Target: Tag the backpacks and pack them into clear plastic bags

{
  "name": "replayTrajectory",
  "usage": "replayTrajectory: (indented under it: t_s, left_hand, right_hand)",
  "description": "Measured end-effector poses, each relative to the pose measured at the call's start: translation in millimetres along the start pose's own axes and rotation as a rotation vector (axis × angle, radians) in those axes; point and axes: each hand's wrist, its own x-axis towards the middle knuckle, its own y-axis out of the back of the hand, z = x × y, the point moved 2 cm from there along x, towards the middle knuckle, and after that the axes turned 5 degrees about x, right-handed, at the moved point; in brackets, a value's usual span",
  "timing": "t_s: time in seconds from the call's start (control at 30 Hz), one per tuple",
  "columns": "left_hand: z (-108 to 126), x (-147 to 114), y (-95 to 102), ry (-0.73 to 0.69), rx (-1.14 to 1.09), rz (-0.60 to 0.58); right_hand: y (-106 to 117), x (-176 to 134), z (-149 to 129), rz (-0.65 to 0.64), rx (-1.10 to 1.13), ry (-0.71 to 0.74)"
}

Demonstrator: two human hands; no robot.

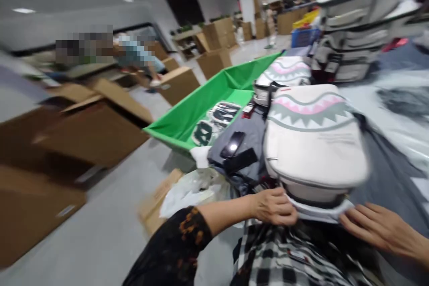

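A cream backpack with a grey and pink zigzag band lies on the grey cloth-covered table in front of me. My left hand is closed on the left end of a pale edge at the backpack's near side. At the right end of that same edge, my right hand has its fingers curled over it, somewhat blurred. Whether this edge is a flap of the bag or a separate piece, I cannot tell. Black-and-white checked cloth lies just below my hands.
Behind the backpack sit another similar backpack and a tall stack of backpacks. A phone and a black flat item lie to the left. Beyond are a green bin holding wrapped items, cardboard boxes and a person.
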Motion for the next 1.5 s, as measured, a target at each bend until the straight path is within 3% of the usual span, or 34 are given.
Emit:
replayTrajectory:
  t_s: [0.13,0.2,0.33,0.43,0.5,0.57,0.67,0.77,0.87,1.07,1.13,1.23,1.3,1.43,1.5]
  left_hand:
    - [2.1,10.2,17.1,0.031,-0.042,0.122]
    - [3.3,32.7,21.1,0.086,-0.114,0.074]
    - [1.9,80.2,11.6,0.464,-0.298,-0.482]
    - [-2.0,94.4,10.9,0.540,-0.455,-0.720]
    - [-5.0,95.2,13.0,0.525,-0.512,-0.756]
    - [-5.8,92.9,13.5,0.530,-0.528,-0.773]
    - [-1.1,89.1,9.8,0.615,-0.509,-0.797]
    - [7.0,88.5,2.5,0.709,-0.490,-0.772]
    - [12.8,90.4,-7.8,0.729,-0.441,-0.671]
    - [16.0,96.1,-25.9,0.581,-0.299,-0.430]
    - [16.5,98.3,-28.2,0.503,-0.251,-0.339]
    - [17.3,99.5,-32.3,0.472,-0.195,-0.232]
    - [18.4,99.3,-37.1,0.474,-0.179,-0.194]
    - [18.7,95.0,-43.2,0.400,-0.190,-0.183]
    - [15.7,87.8,-37.5,0.313,-0.183,-0.176]
  right_hand:
    - [7.2,-1.6,-19.4,-0.036,-0.083,-0.156]
    - [4.2,-1.5,-29.2,-0.024,-0.065,-0.280]
    - [-1.0,-8.3,-57.3,0.134,0.011,-0.543]
    - [-3.2,-14.9,-69.7,0.373,0.265,-0.975]
    - [-7.9,-14.3,-70.0,0.523,0.518,-1.326]
    - [-14.3,-4.7,-66.0,0.584,0.745,-1.528]
    - [-21.9,18.0,-56.3,0.588,0.843,-1.601]
    - [-28.3,32.7,-49.8,0.704,0.743,-1.650]
    - [-39.6,36.2,-46.8,0.819,0.623,-1.684]
    - [-64.4,26.5,-30.4,0.843,0.388,-1.644]
    - [-61.7,18.7,-21.5,0.802,0.293,-1.585]
    - [-40.6,7.5,-15.6,0.754,0.169,-1.500]
    - [-19.0,9.1,-19.3,0.669,0.077,-1.281]
    - [6.3,30.3,-35.2,0.178,0.094,-0.533]
    - [7.8,33.6,-35.0,0.026,0.126,-0.421]
